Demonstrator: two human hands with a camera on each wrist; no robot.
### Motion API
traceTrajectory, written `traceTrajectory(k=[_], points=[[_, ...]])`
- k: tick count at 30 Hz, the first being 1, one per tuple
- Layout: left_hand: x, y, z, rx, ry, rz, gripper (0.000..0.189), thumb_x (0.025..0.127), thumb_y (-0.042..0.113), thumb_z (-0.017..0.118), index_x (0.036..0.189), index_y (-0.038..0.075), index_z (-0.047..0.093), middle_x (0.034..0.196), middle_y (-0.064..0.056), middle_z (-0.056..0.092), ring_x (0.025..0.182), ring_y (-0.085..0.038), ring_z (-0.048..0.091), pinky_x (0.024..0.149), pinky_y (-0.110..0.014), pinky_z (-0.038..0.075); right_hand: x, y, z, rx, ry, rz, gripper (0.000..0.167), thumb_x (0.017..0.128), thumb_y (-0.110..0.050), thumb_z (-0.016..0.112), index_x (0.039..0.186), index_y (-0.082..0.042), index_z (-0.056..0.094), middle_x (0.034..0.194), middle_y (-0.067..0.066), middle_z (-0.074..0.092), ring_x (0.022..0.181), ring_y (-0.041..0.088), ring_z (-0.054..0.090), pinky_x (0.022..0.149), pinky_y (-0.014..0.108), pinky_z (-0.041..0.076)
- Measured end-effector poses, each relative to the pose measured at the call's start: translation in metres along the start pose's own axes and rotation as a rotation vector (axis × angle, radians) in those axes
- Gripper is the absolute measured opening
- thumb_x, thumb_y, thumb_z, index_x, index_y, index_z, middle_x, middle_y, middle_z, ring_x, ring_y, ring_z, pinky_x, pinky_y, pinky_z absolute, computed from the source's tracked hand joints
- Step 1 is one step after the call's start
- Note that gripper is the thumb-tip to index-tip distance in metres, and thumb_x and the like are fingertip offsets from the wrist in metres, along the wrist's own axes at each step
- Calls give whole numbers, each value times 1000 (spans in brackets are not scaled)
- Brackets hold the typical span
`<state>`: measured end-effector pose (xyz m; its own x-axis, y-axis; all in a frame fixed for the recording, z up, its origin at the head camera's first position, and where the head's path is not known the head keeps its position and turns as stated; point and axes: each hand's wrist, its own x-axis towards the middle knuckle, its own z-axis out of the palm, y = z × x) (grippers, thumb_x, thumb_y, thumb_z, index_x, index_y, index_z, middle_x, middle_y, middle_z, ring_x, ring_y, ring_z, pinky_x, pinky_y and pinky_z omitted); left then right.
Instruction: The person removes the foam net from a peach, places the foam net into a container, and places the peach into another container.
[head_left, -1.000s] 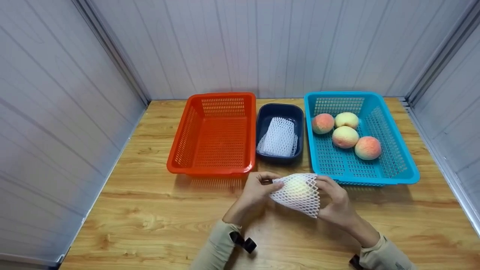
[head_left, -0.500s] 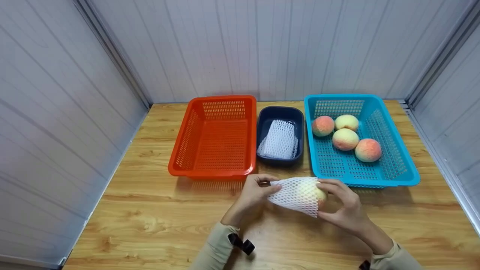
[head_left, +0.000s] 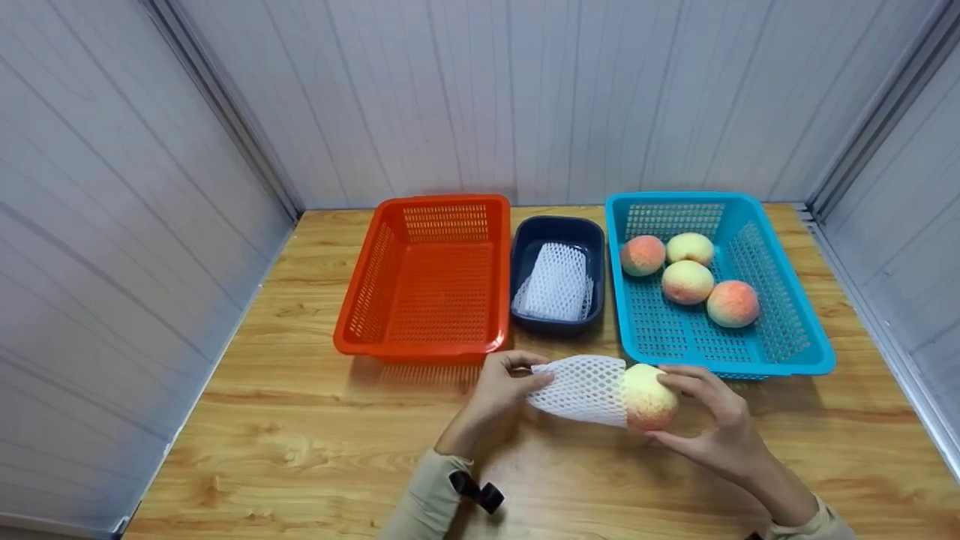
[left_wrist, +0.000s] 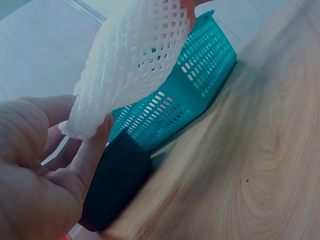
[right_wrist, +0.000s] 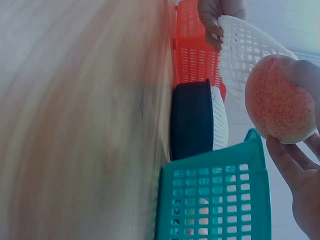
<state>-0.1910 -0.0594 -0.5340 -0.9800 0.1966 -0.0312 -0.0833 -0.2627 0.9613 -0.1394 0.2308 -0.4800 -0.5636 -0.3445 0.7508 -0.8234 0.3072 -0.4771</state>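
Note:
A white foam fruit net (head_left: 581, 390) is stretched out sideways above the table, its closed-in end pinched between the thumb and fingers of my left hand (head_left: 499, 390). At the net's wide right mouth sits a yellow and pink peach (head_left: 651, 397), most of it outside the mesh. My right hand (head_left: 720, 424) grips the peach from the right, thumb below and fingers above. In the right wrist view the peach (right_wrist: 277, 100) shows its red side, held by the fingertips. The left wrist view has the net (left_wrist: 130, 60) rising from my left fingers (left_wrist: 90, 155).
Behind the hands stand an orange-red basket (head_left: 345, 330), a dark blue tub (head_left: 559, 327) with more white foam nets (head_left: 559, 281), and a blue basket (head_left: 814, 352) with several peaches (head_left: 688, 282). Pale panel walls (head_left: 480, 97) border the wooden table (head_left: 285, 420).
My right hand has moved right, drawing the peach from inside the net to its mouth. My left hand keeps its pinch on the net's other end and has shifted slightly left.

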Motion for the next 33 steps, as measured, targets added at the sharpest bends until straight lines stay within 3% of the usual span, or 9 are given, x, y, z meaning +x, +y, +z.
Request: traceTrajectory(k=[7, 11, 14, 17, 21, 26, 33], points=[[-2, 3, 3, -38, 39, -30, 22, 76, -8, 74, 98, -7, 69, 87, -19, 68, 74, -22, 66, 63, -28, 55, -8, 8, -8, -14, 31, -8, 72, 49, -3, 94, 113, 8, 64, 113, 27, 60, 110, 27, 57, 94, 20, 43], [-6, 5, 6, 41, 53, 27, 23, 76, -9, 74, 99, -9, 69, 86, -16, 68, 73, -20, 64, 63, -25, 53, -7, 4, -10, -36, 54, 7, 72, 47, 0, 93, 112, 8, 64, 112, 28, 60, 109, 25, 58, 92, 18, 43], [-13, 16, 10, 185, 56, 134, 23, 76, -10, 75, 99, -10, 70, 84, -14, 69, 72, -21, 60, 62, -22, 50, -5, -1, -12, -45, 85, 13, 66, 53, -5, 93, 110, 9, 65, 110, 28, 61, 108, 24, 58, 90, 17, 44], [-21, 35, 17, 331, 71, 280, 22, 76, -11, 74, 98, -12, 70, 85, -15, 69, 72, -23, 59, 64, -23, 52, -4, -4, -12, -39, 114, 20, 62, 58, -10, 92, 109, 10, 64, 109, 29, 61, 108, 24, 58, 90, 19, 44], [-26, 60, 27, 436, 129, 464, 19, 76, -12, 74, 94, -12, 70, 86, -18, 68, 73, -23, 63, 65, -32, 57, -6, -4, -11, -31, 134, 36, 65, 54, -4, 92, 110, 11, 64, 109, 30, 60, 109, 24, 57, 89, 18, 45], [-10, 63, 27, 508, 230, 677, 18, 75, -9, 77, 92, -6, 73, 85, -14, 68, 67, -23, 66, 59, -33, 57, -7, -2, -10, -29, 141, 32, 69, 50, 0, 93, 111, 11, 64, 110, 30, 60, 109, 25, 57, 87, 17, 47], [17, 68, 29, 746, 354, 969, 20, 74, -7, 79, 92, 0, 75, 85, -6, 64, 65, -12, 59, 56, -22, 50, -6, -6, -9, -51, 143, 65, 76, 40, 11, 90, 112, 10, 63, 110, 28, 61, 109, 22, 57, 87, 15, 46]])
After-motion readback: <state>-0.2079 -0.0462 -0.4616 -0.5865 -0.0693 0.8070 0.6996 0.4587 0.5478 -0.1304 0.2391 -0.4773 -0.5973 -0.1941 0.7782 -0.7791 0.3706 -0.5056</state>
